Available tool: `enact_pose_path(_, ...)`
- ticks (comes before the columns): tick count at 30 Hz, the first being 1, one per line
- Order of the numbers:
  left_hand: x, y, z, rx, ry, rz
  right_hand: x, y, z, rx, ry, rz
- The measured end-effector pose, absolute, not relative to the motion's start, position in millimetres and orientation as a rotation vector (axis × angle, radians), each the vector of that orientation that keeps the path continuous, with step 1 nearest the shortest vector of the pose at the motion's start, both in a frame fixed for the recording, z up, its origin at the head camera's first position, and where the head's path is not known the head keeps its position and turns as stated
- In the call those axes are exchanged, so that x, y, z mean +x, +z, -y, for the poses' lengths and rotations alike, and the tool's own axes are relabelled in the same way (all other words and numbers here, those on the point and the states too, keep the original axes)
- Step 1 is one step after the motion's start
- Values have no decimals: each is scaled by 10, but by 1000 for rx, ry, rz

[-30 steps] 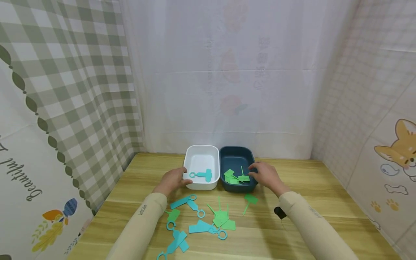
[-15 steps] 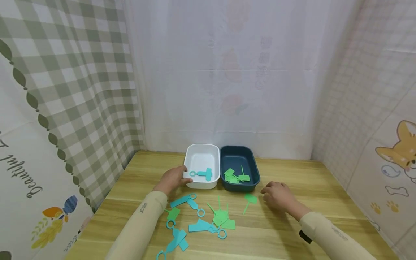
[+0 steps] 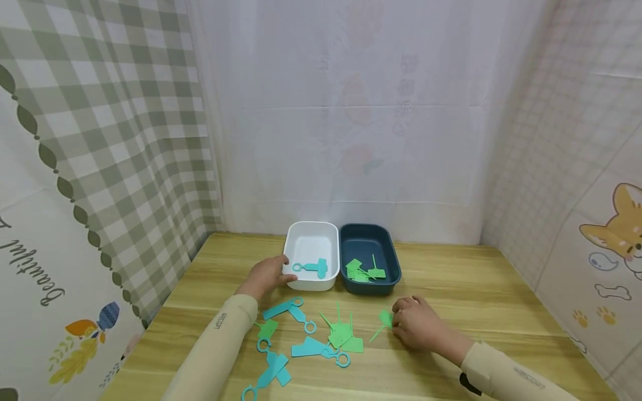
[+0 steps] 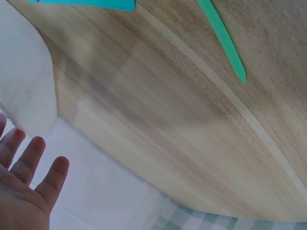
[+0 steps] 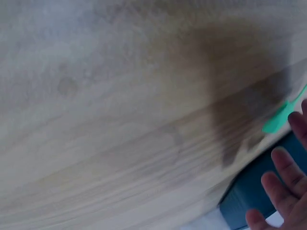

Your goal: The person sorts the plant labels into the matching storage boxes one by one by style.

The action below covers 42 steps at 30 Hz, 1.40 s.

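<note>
My left hand (image 3: 266, 277) rests at the left side of a white bin (image 3: 307, 285), thumb near its front rim. Its fingers look fairly straight in the left wrist view. Inside lie blue plastic tags (image 3: 311, 268) with ring ends. My right hand (image 3: 417, 324) is low over the table, right of a green tag (image 3: 385, 318) with a thin stem. Its fingertips touch or overlap the tag's right edge, hiding part of it. The right wrist view shows loosely extended fingers beside the tag (image 5: 277, 120); no clear pinch shows. A navy bin (image 3: 373, 289) holds several green tags (image 3: 358, 273).
Several overlapping green tags (image 3: 343, 337) lie on the wooden table (image 3: 461, 278) before the bins. Blue tags (image 3: 311, 347) and more blue tags (image 3: 273, 372) spread toward the near left. One green tag (image 3: 268, 328) sits beside the left forearm. Curtains (image 3: 351, 139) enclose the table's back and sides.
My right hand has left the navy bin, swung right and down, then moved left to the loose green tag. That tag has shifted slightly nearer and turned. My left hand stays put.
</note>
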<state>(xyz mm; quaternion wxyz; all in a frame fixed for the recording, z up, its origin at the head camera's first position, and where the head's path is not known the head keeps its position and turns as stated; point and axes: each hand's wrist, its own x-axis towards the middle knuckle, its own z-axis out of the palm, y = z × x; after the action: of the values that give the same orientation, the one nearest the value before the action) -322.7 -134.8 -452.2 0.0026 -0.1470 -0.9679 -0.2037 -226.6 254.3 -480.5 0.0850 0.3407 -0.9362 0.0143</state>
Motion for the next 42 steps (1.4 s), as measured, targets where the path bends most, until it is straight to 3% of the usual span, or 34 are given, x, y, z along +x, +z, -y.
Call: enact_pose_path(42,-3225,-4505,1336,-441,-612,3069,-2445,-4790,-2669,1227,-99,2775)
